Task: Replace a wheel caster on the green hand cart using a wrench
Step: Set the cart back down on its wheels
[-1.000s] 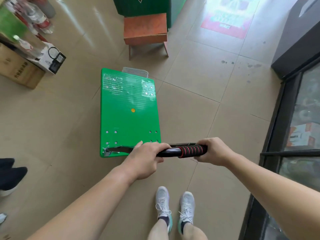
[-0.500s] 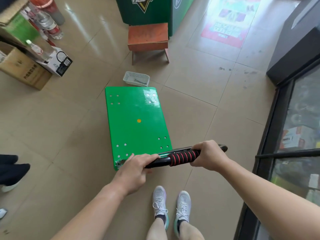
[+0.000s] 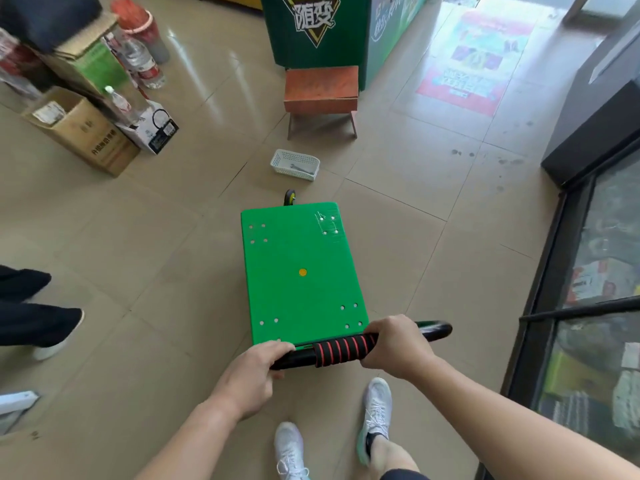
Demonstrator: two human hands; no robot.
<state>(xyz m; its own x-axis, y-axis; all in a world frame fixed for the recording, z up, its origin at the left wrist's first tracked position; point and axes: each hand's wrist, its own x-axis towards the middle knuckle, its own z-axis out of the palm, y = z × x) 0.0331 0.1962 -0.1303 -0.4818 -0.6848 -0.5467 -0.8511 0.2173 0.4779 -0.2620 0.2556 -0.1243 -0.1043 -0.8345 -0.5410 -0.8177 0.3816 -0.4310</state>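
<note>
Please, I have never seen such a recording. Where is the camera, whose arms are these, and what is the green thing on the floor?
There is no machine here. A person wears the camera on the head, so it looks down, and the arms are their own. The left hand and right hand both grip the handle of a flat green cart on the tiled floor. One wheel shows at its far edge. Beyond it sits a white basket with a wrench inside, then a small stool.

Open tile floor [image 3: 156, 258] either side of the green cart [image 3: 301, 271]; white basket [image 3: 294, 172] and stool [image 3: 320, 85] ahead, boxes [image 3: 86, 140] left.
</note>
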